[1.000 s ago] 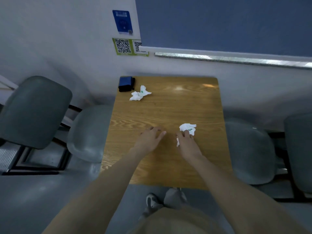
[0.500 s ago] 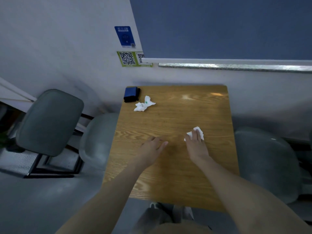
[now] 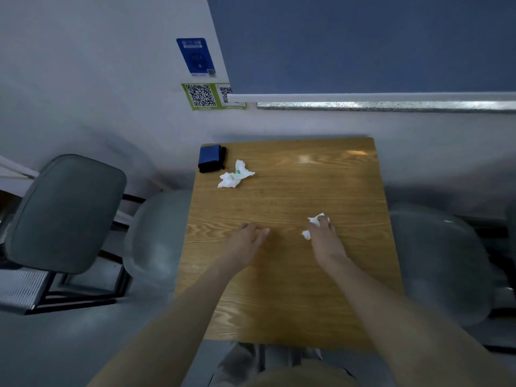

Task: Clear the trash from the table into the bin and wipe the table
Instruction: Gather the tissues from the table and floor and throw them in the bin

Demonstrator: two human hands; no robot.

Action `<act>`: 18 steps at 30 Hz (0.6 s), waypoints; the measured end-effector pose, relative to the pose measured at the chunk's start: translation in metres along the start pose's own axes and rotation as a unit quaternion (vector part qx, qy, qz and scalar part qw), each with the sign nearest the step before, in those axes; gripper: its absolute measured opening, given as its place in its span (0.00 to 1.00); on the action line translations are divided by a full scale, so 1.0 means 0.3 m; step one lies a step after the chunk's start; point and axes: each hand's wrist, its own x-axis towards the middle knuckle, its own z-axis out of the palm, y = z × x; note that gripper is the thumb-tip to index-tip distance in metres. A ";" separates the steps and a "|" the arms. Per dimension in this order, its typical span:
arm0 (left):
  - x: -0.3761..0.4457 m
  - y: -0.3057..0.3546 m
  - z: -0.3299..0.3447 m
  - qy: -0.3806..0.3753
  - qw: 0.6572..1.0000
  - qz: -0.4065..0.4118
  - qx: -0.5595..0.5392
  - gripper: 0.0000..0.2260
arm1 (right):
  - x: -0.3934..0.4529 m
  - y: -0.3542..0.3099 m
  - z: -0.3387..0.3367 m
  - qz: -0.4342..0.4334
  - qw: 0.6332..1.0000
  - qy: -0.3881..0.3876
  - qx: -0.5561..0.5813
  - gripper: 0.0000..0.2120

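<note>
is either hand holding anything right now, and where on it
The right hand grips a crumpled white tissue from above, fingers curled over its middle. The left hand rests on the table, holding nothing.

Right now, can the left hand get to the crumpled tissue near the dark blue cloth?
Probably yes. The left hand lies open on the table, holding nothing, and only bare wood lies between it and the crumpled tissue beside the dark blue cloth.

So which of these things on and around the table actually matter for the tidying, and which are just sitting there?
Part of the job:
- crumpled tissue under the right hand
- second crumpled tissue near the far left corner
- wooden table
- left hand, resting on the table

Just there:
- blue folded item
- grey chairs
- QR stickers
</note>
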 end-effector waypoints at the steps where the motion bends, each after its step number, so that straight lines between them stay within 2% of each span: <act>1: 0.015 -0.020 -0.013 -0.002 1.000 0.003 -0.006 0.23 | 0.009 -0.014 0.002 -0.002 1.000 -0.003 0.005 0.20; 5: 0.063 -0.096 -0.078 -0.009 1.000 0.013 -0.025 0.23 | 0.050 -0.083 0.003 -0.026 1.000 -0.012 0.007 0.16; 10: 0.126 -0.197 -0.194 0.005 0.999 0.016 -0.033 0.24 | 0.156 -0.295 -0.033 -0.086 0.996 0.036 -0.009 0.16; 15: 0.178 -0.308 -0.278 0.021 0.999 0.013 -0.038 0.23 | 0.309 -0.563 -0.101 -0.140 0.987 0.083 -0.017 0.25; 18: 0.214 -0.371 -0.312 0.031 0.999 0.010 -0.035 0.23 | 0.404 -0.682 -0.131 -0.149 0.985 0.088 -0.028 0.35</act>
